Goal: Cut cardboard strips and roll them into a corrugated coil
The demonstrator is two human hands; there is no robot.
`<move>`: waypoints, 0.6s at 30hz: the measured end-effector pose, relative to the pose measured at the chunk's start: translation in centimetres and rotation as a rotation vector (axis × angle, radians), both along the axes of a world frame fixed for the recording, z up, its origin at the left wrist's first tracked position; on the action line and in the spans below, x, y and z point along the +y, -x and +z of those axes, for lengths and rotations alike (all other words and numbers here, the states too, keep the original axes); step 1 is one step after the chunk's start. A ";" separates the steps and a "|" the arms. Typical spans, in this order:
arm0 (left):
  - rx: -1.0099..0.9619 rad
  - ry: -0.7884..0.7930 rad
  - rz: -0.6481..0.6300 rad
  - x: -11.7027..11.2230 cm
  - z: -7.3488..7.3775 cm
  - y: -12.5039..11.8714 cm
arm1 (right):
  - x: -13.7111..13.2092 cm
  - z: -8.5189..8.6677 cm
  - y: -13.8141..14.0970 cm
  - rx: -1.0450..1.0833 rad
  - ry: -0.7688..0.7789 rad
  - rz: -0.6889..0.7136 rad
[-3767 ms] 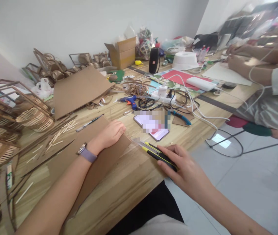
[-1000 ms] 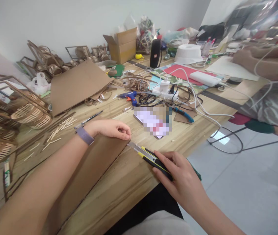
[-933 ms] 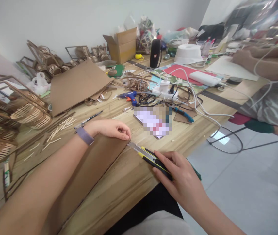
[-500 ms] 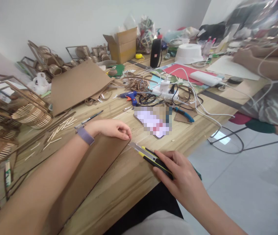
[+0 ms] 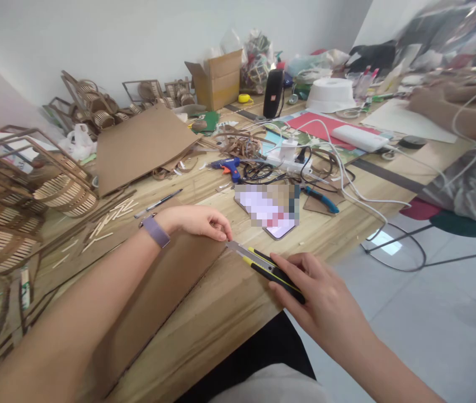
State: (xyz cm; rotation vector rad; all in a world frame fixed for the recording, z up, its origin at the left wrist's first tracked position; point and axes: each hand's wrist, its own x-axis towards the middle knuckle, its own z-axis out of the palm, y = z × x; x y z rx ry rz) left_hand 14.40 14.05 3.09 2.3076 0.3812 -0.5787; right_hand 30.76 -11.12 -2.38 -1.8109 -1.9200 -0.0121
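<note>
A brown cardboard sheet lies on the wooden table, its long cut edge facing me. At the sheet's far corner, my left hand is closed with curled fingers, gripping the cardboard; a purple watch strap circles that wrist. My right hand is wrapped round a yellow and black utility knife. Its blade is extended and points at the corner, right beside my left fingertips. Whether the tip touches the cardboard I cannot tell.
Beyond my hands lie a phone, blue-handled pliers, a blue glue gun and tangled cables. Bamboo baskets and another cardboard sheet are at left. A co-worker's arms rest at the far right.
The whole view has shifted slightly, so things appear further right. The knife's blade tip has come a little closer to the cardboard corner and my left fingertips. Both hands keep their hold.
</note>
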 end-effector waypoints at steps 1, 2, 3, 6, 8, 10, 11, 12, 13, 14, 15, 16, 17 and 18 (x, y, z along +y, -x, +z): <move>0.001 -0.006 -0.001 0.0 0.0 -0.1 | 0.1 0.3 -0.1 -0.029 0.007 0.000; 0.002 -0.013 -0.002 -0.1 0.1 -0.2 | 0.1 0.5 -0.1 -0.060 0.013 0.003; 0.005 -0.019 -0.003 -0.2 0.1 -0.3 | 0.2 0.8 -0.2 -0.092 0.018 0.008; 0.016 -0.045 -0.005 -0.5 0.1 -0.6 | 0.4 1.6 -0.5 -0.191 0.030 0.022; 0.022 -0.065 -0.006 -0.8 0.1 -0.9 | 0.6 2.0 -0.7 -0.245 0.032 0.024; 0.030 -0.087 -0.008 -1.2 0.2 -1.1 | 0.8 2.4 -0.8 -0.283 0.039 0.033; 0.034 -0.098 -0.009 -1.3 0.3 -1.2 | 0.9 2.6 -0.8 -0.297 0.044 0.039; 0.039 -0.109 -0.009 -1.5 0.4 -1.3 | 0.9 2.7 -0.8 -0.308 0.047 0.046; 0.044 -0.121 -0.009 -1.7 0.4 -1.5 | 0.9 2.8 -0.9 -0.318 0.048 0.053; 0.050 -0.132 -0.010 -1.9 0.5 -1.5 | 0.9 2.9 -0.9 -0.326 0.048 0.059; 0.055 -0.143 -0.010 -2.1 0.6 -1.6 | 0.9 2.9 -0.9 -0.332 0.046 0.062; 0.060 -0.155 -0.010 -2.3 0.6 -1.7 | 0.8 2.9 -1.0 -0.335 0.045 0.062; 0.064 -0.166 -0.009 -2.5 0.7 -1.8 | 0.8 2.9 -1.0 -0.334 0.048 0.059; 0.067 -0.178 -0.008 -2.7 0.7 -1.9 | 0.7 2.8 -1.0 -0.329 0.053 0.055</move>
